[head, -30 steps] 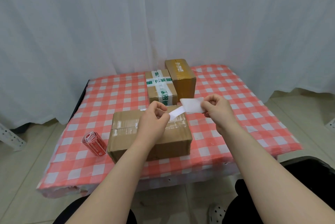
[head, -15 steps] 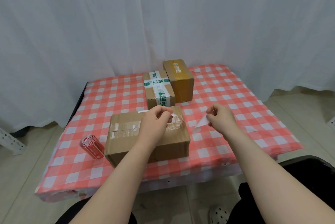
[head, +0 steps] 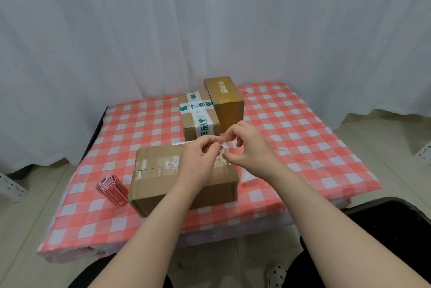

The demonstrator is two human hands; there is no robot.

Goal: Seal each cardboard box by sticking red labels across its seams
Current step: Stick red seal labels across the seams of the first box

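Note:
A large brown cardboard box (head: 158, 180) lies nearest me on the checked table, its top seam running left to right. My left hand (head: 198, 161) and my right hand (head: 249, 150) meet just above its right end. Between their fingertips they pinch a label (head: 180, 143); it is seen edge-on, with only its white side showing. Behind stand a box with green-printed white tape (head: 198, 115) and a yellow-brown box (head: 227, 98). A roll of red labels (head: 113, 189) lies left of the near box.
The red-and-white checked table (head: 303, 138) is low and backs onto a white curtain (head: 140, 31). A pale scrap of backing paper (head: 247, 174) lies on the cloth right of the near box. A black bin (head: 384, 224) stands at the lower right, by my knee.
My right hand pulled the backing away to the right, let it fall on the cloth, then came back to my left hand. It now pinches the label's end.

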